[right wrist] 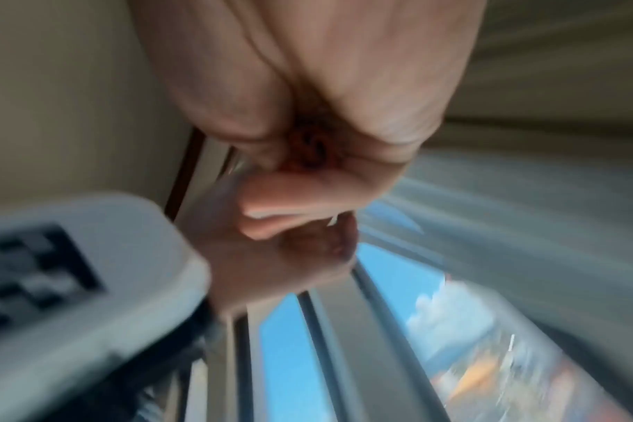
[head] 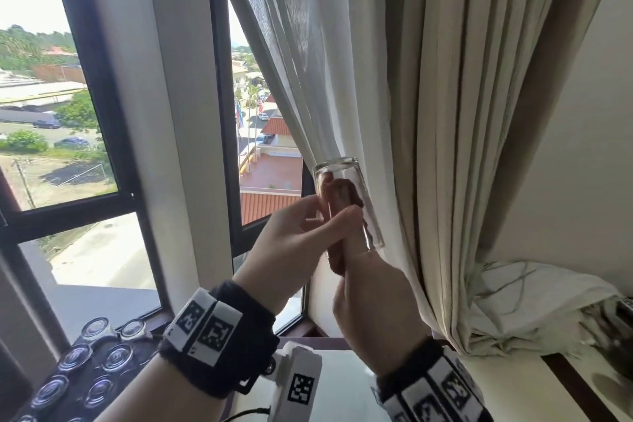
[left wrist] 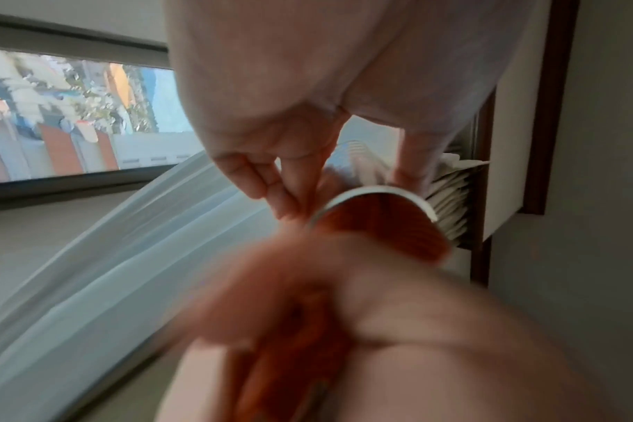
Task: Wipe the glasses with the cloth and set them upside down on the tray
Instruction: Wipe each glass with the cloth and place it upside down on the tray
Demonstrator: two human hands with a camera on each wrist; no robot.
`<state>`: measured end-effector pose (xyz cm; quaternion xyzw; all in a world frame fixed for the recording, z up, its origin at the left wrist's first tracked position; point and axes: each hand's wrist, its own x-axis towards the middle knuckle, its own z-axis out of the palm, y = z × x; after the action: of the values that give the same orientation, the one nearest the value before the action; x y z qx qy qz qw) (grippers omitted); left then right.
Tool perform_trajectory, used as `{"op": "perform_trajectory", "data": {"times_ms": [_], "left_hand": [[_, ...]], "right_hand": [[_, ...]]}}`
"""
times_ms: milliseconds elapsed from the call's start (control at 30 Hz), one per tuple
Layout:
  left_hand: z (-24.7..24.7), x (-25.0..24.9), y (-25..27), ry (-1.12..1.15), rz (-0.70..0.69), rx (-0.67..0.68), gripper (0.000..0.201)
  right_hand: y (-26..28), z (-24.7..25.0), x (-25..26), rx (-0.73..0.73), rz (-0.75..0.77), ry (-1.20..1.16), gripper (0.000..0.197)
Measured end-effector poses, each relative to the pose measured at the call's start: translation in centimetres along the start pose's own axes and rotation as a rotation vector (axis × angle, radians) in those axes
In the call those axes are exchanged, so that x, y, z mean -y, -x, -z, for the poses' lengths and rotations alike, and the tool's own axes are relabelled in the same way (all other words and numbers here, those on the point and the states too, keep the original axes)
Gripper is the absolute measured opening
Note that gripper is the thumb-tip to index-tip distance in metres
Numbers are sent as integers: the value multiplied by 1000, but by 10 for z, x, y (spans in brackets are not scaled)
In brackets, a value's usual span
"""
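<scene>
A clear glass (head: 337, 168) is held up in front of the curtain, base upward and tilted. My left hand (head: 303, 235) grips its side with thumb and fingers. A rust-orange cloth (head: 346, 193) is stuffed up into it through the rim (left wrist: 376, 192). My right hand (head: 371, 295) holds the cloth (left wrist: 398, 231) from below, with a finger pushed inside the glass. The right wrist view is blurred, showing the cloth (right wrist: 308, 160) bunched in the right hand (right wrist: 326, 85). A dark tray (head: 92, 370) at the bottom left carries several glasses (head: 118, 356) standing upside down.
A window with dark frames (head: 102, 86) fills the left, a sheer curtain (head: 291, 62) and a heavy beige curtain (head: 462, 113) hang just behind the glass. A crumpled white bag (head: 534, 301) lies at the right. A white tabletop (head: 342, 373) lies below the hands.
</scene>
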<state>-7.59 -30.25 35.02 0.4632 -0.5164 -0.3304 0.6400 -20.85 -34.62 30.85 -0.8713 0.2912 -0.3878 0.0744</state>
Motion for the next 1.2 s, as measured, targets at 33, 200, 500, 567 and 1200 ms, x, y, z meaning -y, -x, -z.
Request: {"op": "perform_trajectory", "data": {"times_ms": [33, 200, 500, 567, 1200], "left_hand": [[-1, 2, 1, -19, -8, 21, 39], [-2, 6, 10, 318, 91, 147, 25], [-10, 23, 1, 175, 142, 42, 46], [-8, 20, 1, 186, 198, 37, 50], [-12, -4, 1, 396, 51, 128, 24]], "right_hand": [[-1, -2, 3, -22, -17, -55, 42], [-1, 20, 24, 195, -235, -1620, 46], [-2, 22, 5, -167, -520, -1407, 26], [2, 17, -8, -255, -391, -884, 20], [8, 28, 17, 139, -210, -1313, 72]]}}
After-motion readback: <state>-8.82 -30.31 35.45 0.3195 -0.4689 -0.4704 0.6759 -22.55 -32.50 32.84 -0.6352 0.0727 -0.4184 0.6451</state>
